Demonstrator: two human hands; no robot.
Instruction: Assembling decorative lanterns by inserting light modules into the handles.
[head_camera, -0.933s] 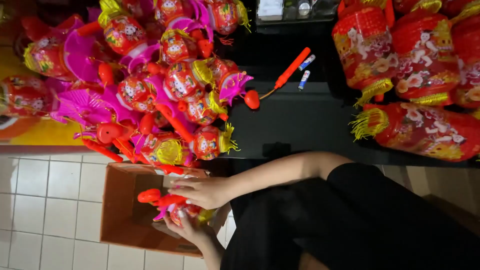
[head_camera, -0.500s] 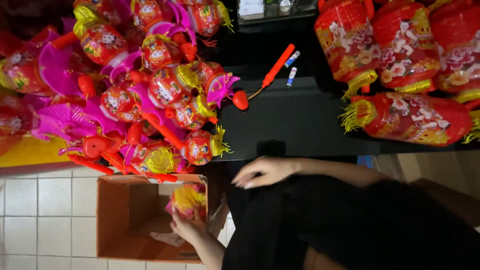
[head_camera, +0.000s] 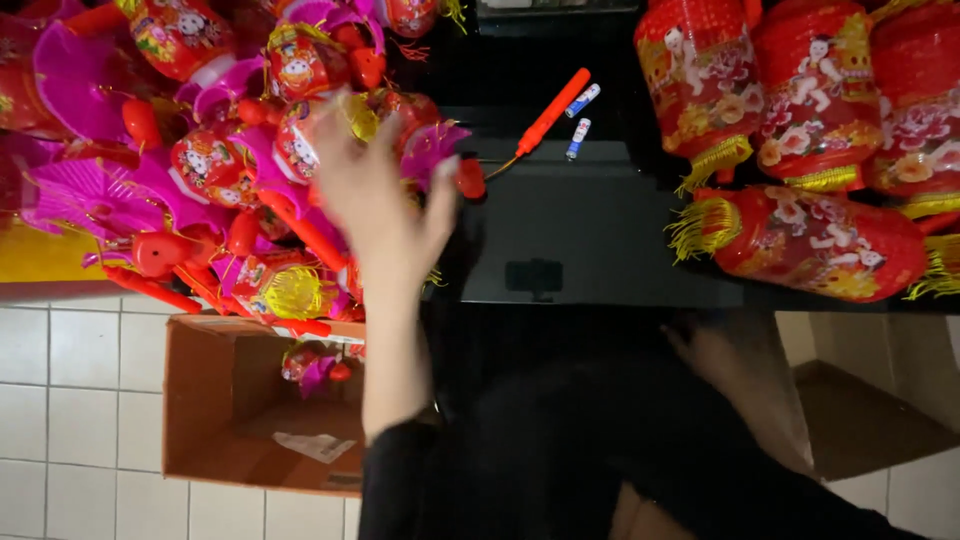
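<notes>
Red-pink toy lanterns (head_camera: 250, 180), heaped, seemingly tangled

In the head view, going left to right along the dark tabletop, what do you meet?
Pile of pink and red toy lanterns → raised left hand over it → red stick handle → two small batteries → big red lanterns with yellow tassels.

Materials and finishes
Glossy plastic lanterns (head_camera: 300, 70) are lying heaped; matt cardboard box (head_camera: 235, 400) is sitting on smooth glazed floor tiles (head_camera: 70, 400).
</notes>
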